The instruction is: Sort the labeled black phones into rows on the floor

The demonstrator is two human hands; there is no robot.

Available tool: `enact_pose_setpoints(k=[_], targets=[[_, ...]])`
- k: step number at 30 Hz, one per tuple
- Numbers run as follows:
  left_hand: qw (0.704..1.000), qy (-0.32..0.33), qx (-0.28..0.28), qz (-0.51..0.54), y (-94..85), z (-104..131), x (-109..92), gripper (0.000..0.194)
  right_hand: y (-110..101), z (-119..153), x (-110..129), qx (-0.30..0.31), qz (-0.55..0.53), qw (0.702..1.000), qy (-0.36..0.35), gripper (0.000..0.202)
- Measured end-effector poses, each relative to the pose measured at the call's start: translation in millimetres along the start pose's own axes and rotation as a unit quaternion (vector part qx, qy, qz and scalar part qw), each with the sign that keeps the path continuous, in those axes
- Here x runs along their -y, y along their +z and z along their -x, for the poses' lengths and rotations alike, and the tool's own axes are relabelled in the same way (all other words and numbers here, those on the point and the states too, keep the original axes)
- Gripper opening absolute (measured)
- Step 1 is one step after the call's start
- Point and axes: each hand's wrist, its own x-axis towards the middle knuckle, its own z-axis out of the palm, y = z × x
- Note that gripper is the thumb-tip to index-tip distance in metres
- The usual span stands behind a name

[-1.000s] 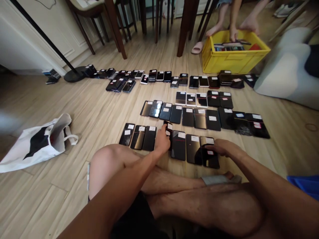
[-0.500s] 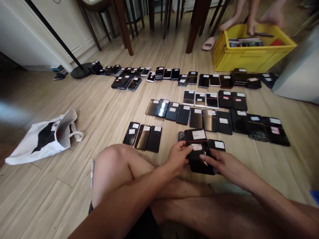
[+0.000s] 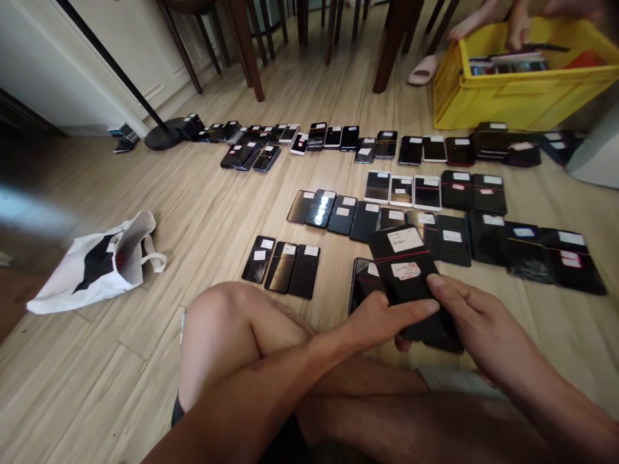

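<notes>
A black phone (image 3: 411, 270) with two white labels and a red band round it is held between my hands above my crossed legs. My left hand (image 3: 382, 322) grips its lower left, with the thumb lying across the front. On its right side my right hand (image 3: 467, 316) closes with the thumb on the edge. Another dark phone shows beneath its lower right end. Just left of and behind the held phone, a dark phone (image 3: 358, 287) lies on the floor, partly hidden by my left hand.
Several labelled phones (image 3: 304, 270) lie in rows on the wood floor. A white bag (image 3: 99, 267) is at the left, a lamp base (image 3: 162, 134) farther back. At the back right, a person's hand (image 3: 518, 29) reaches into a yellow crate (image 3: 522, 96). Chair and table legs stand behind.
The held phone has come up nearer to the camera and tilted, and my left hand has shifted lower on it. The view has turned slightly, and the crate sits farther right.
</notes>
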Motion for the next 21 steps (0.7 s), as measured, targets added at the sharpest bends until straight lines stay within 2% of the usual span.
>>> enact_pose_setpoints(k=[3,7,11,14,17,21], targets=[[0.999,0.001,-0.017,-0.050,-1.2,3.7,-5.6,0.044,4.4,-2.4,-4.9,-0.013,-0.088,0.996,0.017,0.065],[0.995,0.060,-0.022,-0.074,-6.0,4.3,-7.7,0.033,8.8,-6.7,-0.6,-0.078,-0.069,0.995,-0.005,0.072],[0.991,0.107,0.000,-0.085,-9.0,-0.6,-2.7,0.036,9.7,-8.2,-0.2,-0.080,-0.091,0.993,0.012,0.071],[0.987,0.097,-0.001,-0.128,-10.1,-1.7,-2.2,0.037,10.0,-8.7,-4.5,-0.074,-0.118,0.990,0.027,0.070],[0.984,0.080,-0.009,-0.159,-10.9,0.1,-5.8,0.038,10.1,-8.3,-3.8,-0.093,-0.094,0.991,0.029,0.077],[0.981,0.098,-0.008,-0.169,-11.7,2.0,-9.5,0.040,9.3,-6.9,2.2,-0.121,-0.039,0.992,0.008,0.083]])
